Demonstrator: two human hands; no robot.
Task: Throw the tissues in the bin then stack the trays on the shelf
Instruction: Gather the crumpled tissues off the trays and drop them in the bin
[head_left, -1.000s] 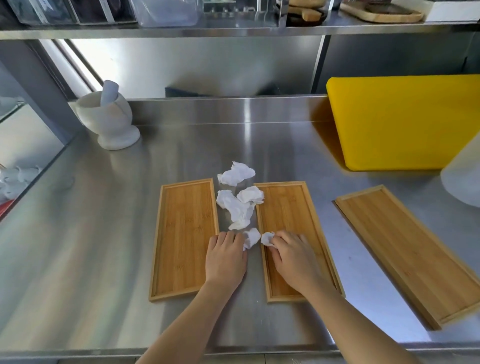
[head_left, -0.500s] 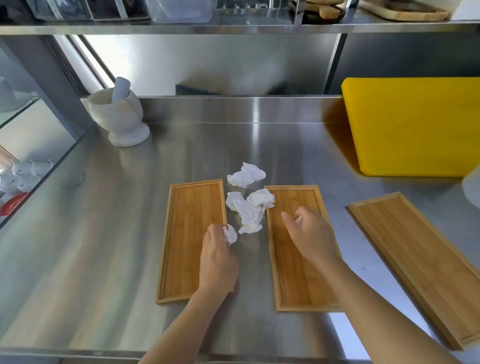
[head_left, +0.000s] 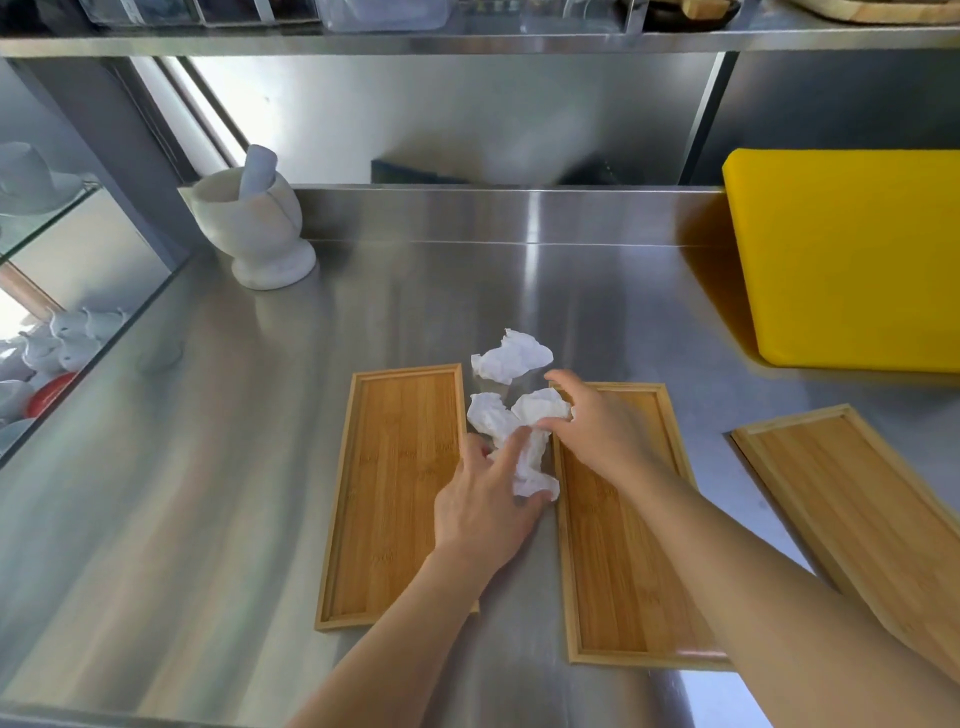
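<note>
Two hands work the crumpled tissues (head_left: 511, 431) lying on the steel counter (head_left: 260, 467) between the left tray (head_left: 395, 488) and the middle tray (head_left: 618, 545). The left hand (head_left: 483, 509) has its grip closing on the clump at its 1 o'clock; the right hand (head_left: 597, 426) pinches the wad from 3 o'clock. One loose tissue (head_left: 511, 356) sits at 12 o'clock. Best to gather everything into one bundle, that stray included.

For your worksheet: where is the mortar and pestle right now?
In the head view, the mortar and pestle stands upright at the counter's back left, far from the trays.
</note>
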